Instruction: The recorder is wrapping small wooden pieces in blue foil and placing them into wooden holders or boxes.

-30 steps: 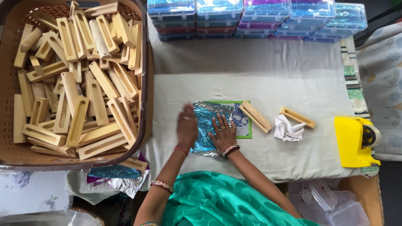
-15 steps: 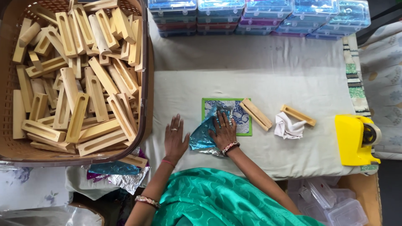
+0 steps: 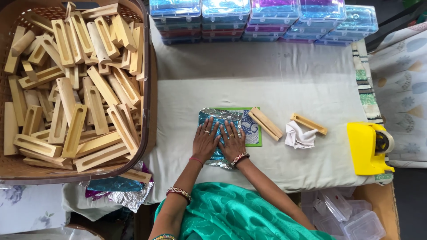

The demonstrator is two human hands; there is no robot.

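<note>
Smoothed the crinkled blue-and-silver foil sheet (image 3: 214, 117) over a green-edged patterned card (image 3: 252, 132) on the cream cloth-covered table (image 3: 289, 89), left hand (image 3: 205, 143) and right hand (image 3: 231, 142) laid flat, fingers spread, gripping nothing. Left the slotted pale wooden block (image 3: 265, 123) just beside, untouched.

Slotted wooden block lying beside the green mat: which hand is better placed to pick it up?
Probably the right hand: it rests flat on the shiny blue foil sheet nearest the slotted wooden block, while the left hand lies farther away.
</note>
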